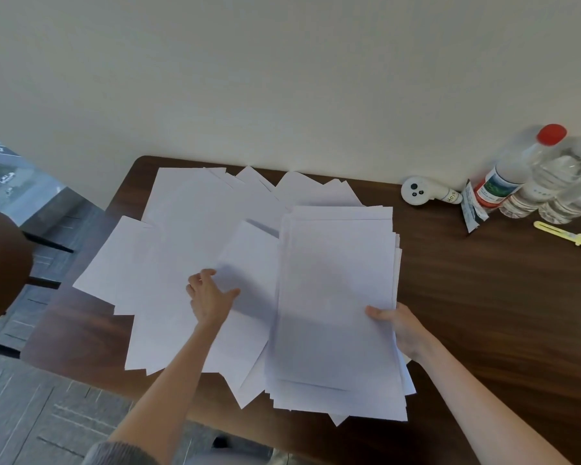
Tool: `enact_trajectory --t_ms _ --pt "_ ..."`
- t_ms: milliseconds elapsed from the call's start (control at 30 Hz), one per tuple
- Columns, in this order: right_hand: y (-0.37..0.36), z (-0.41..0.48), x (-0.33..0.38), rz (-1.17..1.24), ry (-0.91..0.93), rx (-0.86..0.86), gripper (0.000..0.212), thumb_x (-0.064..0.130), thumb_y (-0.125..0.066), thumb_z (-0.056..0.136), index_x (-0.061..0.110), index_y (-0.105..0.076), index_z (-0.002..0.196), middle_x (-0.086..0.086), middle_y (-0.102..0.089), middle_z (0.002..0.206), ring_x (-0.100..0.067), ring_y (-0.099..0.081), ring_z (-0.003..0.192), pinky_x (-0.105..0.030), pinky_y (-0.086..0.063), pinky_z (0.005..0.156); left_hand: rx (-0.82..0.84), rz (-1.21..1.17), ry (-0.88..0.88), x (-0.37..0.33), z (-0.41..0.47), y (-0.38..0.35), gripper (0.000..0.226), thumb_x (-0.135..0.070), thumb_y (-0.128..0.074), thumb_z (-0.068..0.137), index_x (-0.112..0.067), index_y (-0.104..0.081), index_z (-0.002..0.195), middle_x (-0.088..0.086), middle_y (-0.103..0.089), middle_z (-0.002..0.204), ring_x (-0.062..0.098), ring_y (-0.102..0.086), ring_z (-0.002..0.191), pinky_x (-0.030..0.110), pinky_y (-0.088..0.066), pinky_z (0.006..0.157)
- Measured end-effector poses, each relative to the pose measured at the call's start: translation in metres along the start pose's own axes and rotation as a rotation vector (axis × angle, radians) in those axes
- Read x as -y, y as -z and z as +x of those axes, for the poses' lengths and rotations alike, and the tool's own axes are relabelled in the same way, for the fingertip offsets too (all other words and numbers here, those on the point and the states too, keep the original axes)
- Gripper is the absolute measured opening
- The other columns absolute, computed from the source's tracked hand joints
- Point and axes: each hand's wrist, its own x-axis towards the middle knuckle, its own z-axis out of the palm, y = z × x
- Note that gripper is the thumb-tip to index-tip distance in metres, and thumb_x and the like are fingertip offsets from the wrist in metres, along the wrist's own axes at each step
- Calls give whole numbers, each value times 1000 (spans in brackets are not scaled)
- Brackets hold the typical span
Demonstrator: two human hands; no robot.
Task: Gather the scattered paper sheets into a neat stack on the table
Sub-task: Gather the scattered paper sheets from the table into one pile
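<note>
Several white paper sheets point(182, 236) lie scattered and overlapping across the left and middle of the dark wooden table point(483, 313). A rough pile of sheets point(336, 297) sits to their right, its edges uneven. My right hand point(399, 327) grips the pile's right edge, thumb on top. My left hand point(210, 297) rests on the scattered sheets just left of the pile, and its fingers curl at the lower corner of one loose sheet point(249, 256), which is lifted slightly.
At the table's back right stand clear water bottles point(550, 182), one with a red cap point(551, 133), a small packet point(472, 209), a white round device point(416, 191) and a yellow clip point(562, 233). A chair point(0, 263) stands left of the table. The wall runs behind.
</note>
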Motion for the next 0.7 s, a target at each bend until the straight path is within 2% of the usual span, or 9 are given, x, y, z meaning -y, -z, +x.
enact_trajectory --t_ms 167,233,300,500,567,700 --pt "3 -4 1 8 23 10 35 7 -68 84 5 -65 119 -14 -71 114 -33 -68 104 -45 -55 87 116 -85 -20 3 28 11 91 -27 -85 70 -15 -34 144 12 -40 143 34 -32 134 47 -31 107" --pt "5 -3 2 -6 28 0 32 6 -67 86 4 -66 117 -15 -71 113 -33 -69 102 -42 -56 83 184 -26 -78 2 37 13 95 -28 -86 69 -21 -31 147 8 -40 144 32 -32 134 48 -30 107" --pt "6 -2 2 -14 26 -17 32 5 -67 86 3 -65 118 -16 -70 114 -34 -68 103 -45 -55 87 220 40 -120 -1 42 13 98 -26 -87 67 -23 -30 146 8 -38 144 33 -33 133 49 -32 106" --pt "3 2 -4 -23 25 -87 34 5 -69 85 3 -64 119 -16 -71 112 -35 -68 103 -48 -54 89 212 199 -87 -6 47 9 100 -30 -91 61 -17 -30 139 10 -34 134 32 -34 128 48 -35 101" --pt "2 4 -6 -22 21 -113 34 4 -69 85 3 -64 118 -16 -71 112 -36 -67 103 -49 -53 91 225 159 -33 -5 52 10 92 -28 -91 61 -15 -34 132 9 -41 128 32 -39 125 46 -36 99" --pt "0 4 -10 -20 15 -134 34 3 -69 85 2 -64 118 -17 -70 112 -36 -67 103 -50 -53 90 203 95 -50 3 55 14 41 -30 -80 74 -13 -60 106 9 -63 107 33 -57 109 44 -48 88"
